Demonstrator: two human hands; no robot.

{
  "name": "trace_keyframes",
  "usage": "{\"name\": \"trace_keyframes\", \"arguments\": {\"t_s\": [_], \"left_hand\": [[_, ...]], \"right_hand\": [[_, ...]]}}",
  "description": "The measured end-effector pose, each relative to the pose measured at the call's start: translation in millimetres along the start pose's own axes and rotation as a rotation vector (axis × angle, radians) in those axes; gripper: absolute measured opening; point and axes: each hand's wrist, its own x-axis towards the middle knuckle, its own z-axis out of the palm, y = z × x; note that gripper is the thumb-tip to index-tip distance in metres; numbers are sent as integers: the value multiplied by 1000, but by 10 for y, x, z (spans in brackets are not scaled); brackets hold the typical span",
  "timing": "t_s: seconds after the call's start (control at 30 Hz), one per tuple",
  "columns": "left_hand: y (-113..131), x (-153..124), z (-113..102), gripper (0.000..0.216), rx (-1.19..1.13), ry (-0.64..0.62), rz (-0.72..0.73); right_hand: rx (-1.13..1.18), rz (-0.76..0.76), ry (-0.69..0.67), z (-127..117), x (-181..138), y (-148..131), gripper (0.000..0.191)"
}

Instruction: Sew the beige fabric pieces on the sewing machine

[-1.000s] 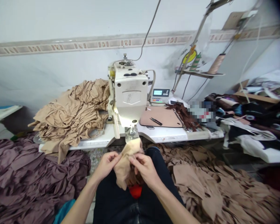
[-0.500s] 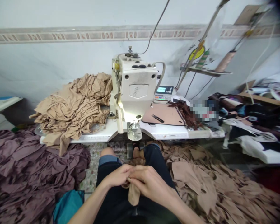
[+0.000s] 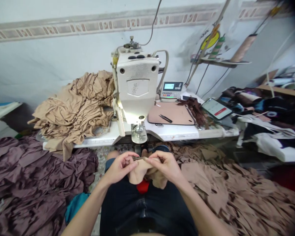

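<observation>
I've got L forearm (image 3: 90, 203) angled up & inward from bottom left, R forearm (image 3: 200, 203) mirroring it from bottom right, both bare. L hand (image 3: 121, 166) and R hand (image 3: 166, 164) sit side by side above my lap (image 3: 146, 206), nr each other but apart. L thumb (image 3: 130, 167) points inward, w/ fingers curled over nr it; R thumb (image 3: 152, 163) points inward too, fingers bent. Both hands pinching, approx. same ht.

One head-worn camera looks forward and down, fairly close above the held cloth (image 3: 137, 173); its right edge seems blurred.
</observation>
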Motion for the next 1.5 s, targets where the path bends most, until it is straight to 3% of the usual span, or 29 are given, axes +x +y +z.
{"name": "trace_keyframes", "arguments": {"t_s": [0.17,0.33,0.47,0.77,1.17,1.3,1.5], "left_hand": [[64,42,-39,32,196,93,152],[94,64,-37,30,429,150,339],[156,112,-35,32,360,167,314],[358,363,-86,38,-173,284,70],[405,514,-111,41,-173,300,116],[431,524,-110,36,3,334,193],[488,234,-147,25,536,264,483]], "right_hand": [[-25,-87,54,-13,59,-185,25],[-149,-297,135,-20,19,-365,20],[-191,-381,202,-33,79,-476,18],[-56,-123,263,-16,521,-406,29],[21,-96,356,-3,650,-338,38],[23,-142,388,10,568,-374,34],[-151,-376,387,-1,158,-465,22]]}}
